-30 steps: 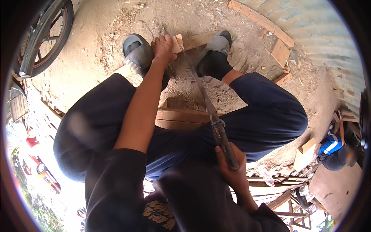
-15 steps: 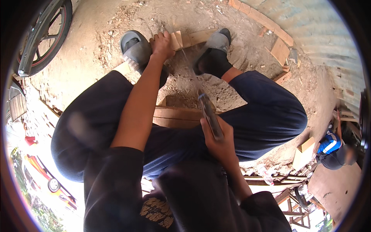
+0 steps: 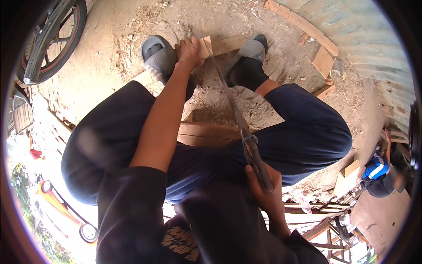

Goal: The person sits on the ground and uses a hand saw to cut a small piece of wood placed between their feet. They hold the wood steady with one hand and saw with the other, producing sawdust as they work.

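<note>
Sandy, sawdust-strewn ground (image 3: 110, 57) spreads out below me, with a wheel (image 3: 52, 39) at the far left and a corrugated metal sheet (image 3: 373, 39) at the far right. I crouch over a pale wooden plank (image 3: 226, 44) that lies on the ground at the far side, between my two grey sandals: the left sandal (image 3: 159, 53) sits just left of the plank's end, the right sandal (image 3: 252, 49) rests on it. My left hand (image 3: 189, 50) is closed over the plank's left end, fingers wrapped around the edge. My right hand (image 3: 263, 193) is near me, gripping the dark handle of a long, narrow steel handsaw (image 3: 231, 101). Its blade runs away from me, slanting up and left, and its tip meets the plank just right of my left hand. Stacked brown boards (image 3: 206, 134) lie beneath my knees. Small offcut blocks (image 3: 323, 61) lie on the ground to the far right.
</note>
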Demonstrator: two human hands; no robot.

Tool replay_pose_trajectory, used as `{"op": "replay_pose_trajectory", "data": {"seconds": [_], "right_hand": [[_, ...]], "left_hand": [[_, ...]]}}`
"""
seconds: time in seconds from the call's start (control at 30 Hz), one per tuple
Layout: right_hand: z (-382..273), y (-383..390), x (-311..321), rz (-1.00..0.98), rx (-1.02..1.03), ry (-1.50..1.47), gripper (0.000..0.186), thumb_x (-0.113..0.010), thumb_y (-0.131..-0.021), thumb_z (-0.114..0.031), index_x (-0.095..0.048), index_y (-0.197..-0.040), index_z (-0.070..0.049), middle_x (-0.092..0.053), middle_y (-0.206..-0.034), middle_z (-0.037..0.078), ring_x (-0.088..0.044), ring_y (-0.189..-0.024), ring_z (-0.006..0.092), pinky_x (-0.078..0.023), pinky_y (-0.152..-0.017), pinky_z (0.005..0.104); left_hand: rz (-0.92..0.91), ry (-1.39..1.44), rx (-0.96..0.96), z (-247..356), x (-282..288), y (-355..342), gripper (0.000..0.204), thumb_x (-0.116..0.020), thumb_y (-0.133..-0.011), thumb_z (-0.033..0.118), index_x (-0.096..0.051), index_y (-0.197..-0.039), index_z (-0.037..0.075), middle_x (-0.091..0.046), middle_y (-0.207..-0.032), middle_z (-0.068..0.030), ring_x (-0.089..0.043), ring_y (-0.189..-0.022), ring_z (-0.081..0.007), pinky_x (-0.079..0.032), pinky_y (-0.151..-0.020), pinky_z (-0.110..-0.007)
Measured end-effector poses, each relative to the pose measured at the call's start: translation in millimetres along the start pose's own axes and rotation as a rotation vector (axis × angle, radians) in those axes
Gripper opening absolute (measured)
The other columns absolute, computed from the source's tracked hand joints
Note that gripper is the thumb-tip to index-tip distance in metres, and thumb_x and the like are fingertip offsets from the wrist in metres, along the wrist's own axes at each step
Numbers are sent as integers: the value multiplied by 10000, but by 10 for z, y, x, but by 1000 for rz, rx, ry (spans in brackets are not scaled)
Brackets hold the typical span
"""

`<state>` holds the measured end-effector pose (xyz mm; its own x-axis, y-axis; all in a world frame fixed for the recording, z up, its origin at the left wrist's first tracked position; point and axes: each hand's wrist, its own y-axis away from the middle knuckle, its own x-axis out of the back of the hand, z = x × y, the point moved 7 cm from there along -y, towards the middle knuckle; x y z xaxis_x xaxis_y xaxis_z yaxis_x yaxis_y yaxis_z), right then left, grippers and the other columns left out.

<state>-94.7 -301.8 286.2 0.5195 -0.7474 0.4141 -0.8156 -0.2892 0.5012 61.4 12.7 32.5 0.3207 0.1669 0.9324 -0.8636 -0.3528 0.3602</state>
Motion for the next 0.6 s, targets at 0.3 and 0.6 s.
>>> {"op": "replay_pose_trajectory", "data": {"seconds": [0.3, 0.6], "right_hand": [[-62, -229, -158, -53, 95, -19, 126, -637, -877, -71, -561, -806, 0, -539, -615, 140, -571, -538, 325, -440, -523, 352], [-53, -422, -220, -64, 64, -52, 137, -625, -887, -82, -554, -806, 4, -541, -614, 133, -534, -514, 321, -429, -518, 359]], "left_hand": [[12, 11, -18, -10, -90, 23, 692, -801, -623, 284, -433, -1167, 66, -506, -1206, -154, -493, -1163, -330, -388, -975, -487], [25, 30, 0, -1, 33, -12, 679, -798, -641, 299, -439, -1168, 65, -521, -1203, -148, -498, -1171, -317, -376, -994, -480]]}}
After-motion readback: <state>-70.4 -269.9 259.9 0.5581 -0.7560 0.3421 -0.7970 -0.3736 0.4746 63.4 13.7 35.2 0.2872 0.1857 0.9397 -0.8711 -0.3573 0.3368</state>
